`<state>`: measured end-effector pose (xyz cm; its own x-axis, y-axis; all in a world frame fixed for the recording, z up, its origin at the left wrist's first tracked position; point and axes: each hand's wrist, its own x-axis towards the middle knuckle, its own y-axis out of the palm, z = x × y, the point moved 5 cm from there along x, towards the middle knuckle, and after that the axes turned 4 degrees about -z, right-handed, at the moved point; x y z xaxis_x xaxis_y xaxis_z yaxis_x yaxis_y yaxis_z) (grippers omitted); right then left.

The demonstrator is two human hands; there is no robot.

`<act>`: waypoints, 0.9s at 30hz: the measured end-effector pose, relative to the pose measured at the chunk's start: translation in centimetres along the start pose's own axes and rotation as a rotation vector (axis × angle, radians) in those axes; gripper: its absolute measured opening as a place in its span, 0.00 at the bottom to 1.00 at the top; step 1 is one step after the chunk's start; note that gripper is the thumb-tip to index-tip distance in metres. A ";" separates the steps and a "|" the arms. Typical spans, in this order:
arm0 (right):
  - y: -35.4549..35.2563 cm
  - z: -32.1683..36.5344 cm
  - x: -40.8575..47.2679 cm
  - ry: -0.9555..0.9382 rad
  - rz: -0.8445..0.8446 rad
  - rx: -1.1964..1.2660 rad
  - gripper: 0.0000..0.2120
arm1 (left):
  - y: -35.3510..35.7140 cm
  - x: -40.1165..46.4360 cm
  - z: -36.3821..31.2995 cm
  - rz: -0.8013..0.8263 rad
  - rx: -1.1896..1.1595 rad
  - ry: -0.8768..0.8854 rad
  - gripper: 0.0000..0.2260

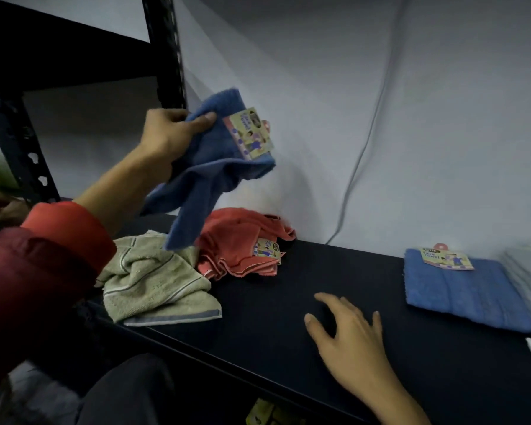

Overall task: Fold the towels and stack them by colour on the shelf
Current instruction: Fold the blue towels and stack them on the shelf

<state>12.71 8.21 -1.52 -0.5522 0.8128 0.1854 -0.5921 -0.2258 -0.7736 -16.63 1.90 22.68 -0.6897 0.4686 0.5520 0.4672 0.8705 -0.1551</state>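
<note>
Step in hand: an unfolded blue towel [215, 167] was held up above the shelf's [288, 326] left end, apparently just picked for folding.
Left hand [169, 133]: curled round the towel's top, thumb pressed on the cloth; the rest hung loose, its card label [249, 133] showing.
Right hand [347, 329]: fingers spread and relaxed, nothing held, low over the shelf's bare middle near the front edge; contact could not be told.
Left end of shelf: a crumpled green striped towel [157, 283] at the front edge, a crumpled coral towel [239, 243] behind it by the wall.
Right end of shelf: a folded blue towel [460, 289] lay flat, a pale folded stack [528, 271] just beside it at the right edge.
Next move, judged: the hanging towel would need spreading flat on the middle, folding, then laying on the folded blue one.
Room: the dark middle stretch lay open between heap and stacks; a grey cable [359, 154] ran down the back wall.
</note>
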 end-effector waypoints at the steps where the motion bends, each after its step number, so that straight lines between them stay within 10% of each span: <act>1: -0.8 -0.3 -0.2 0.010 -0.003 0.158 0.23 | 1.0 -1.3 -0.6 0.066 -0.058 -0.066 0.09; 7: -6.7 -1.3 -2.2 -0.022 -0.036 0.622 0.29 | 9.4 -10.5 0.5 0.494 -0.462 -0.639 0.15; 13: -7.8 -3.6 -1.9 0.240 -0.169 1.055 0.12 | 17.6 -17.7 4.5 0.683 -0.421 -0.903 0.14; 21: -9.2 -6.6 -0.4 0.249 0.039 0.693 0.18 | 13.8 -20.5 8.7 0.708 0.318 -0.127 0.43; 27: -7.0 -6.7 1.1 0.264 -0.095 0.557 0.19 | 11.3 -20.7 11.0 0.571 0.613 0.038 0.07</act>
<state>20.19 14.23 0.03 -0.3610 0.9322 0.0269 -0.8878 -0.3347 -0.3159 -3.08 3.71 0.49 -0.4143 0.8664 0.2789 0.3479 0.4339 -0.8311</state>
